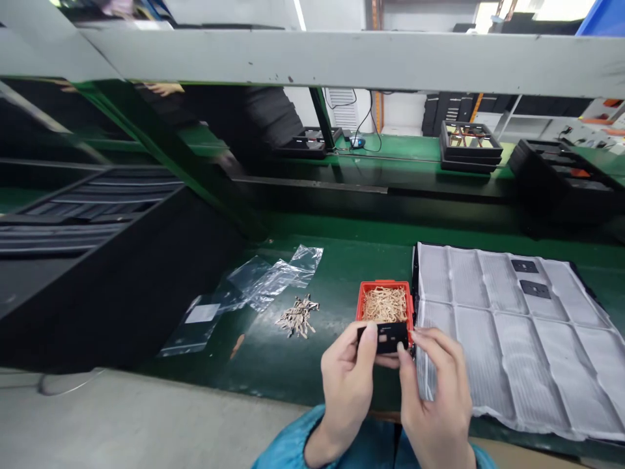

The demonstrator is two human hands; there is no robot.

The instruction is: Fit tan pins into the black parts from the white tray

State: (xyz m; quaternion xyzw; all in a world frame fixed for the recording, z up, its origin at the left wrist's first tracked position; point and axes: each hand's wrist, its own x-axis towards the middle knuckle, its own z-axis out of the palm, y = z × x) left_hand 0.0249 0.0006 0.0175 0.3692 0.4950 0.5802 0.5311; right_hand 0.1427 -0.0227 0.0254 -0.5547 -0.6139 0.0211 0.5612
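Both hands hold one small black rectangular part (388,337) just in front of an orange tray (362,294) filled with thin tan strips. My left hand (347,381) pinches the part's left end, thumb on top. My right hand (435,387) grips its right end with curled fingers. A loose pile of the same tan strips (298,316) lies on the green bench to the left of the tray.
A white ribbed foam sheet (512,339) over a black tray lies at right, with two black parts (530,277) on it. Clear plastic bags (254,286) lie at left beside a large black rack (97,260). Black trays (469,146) stand on the far bench, where another person's dark sleeve shows.
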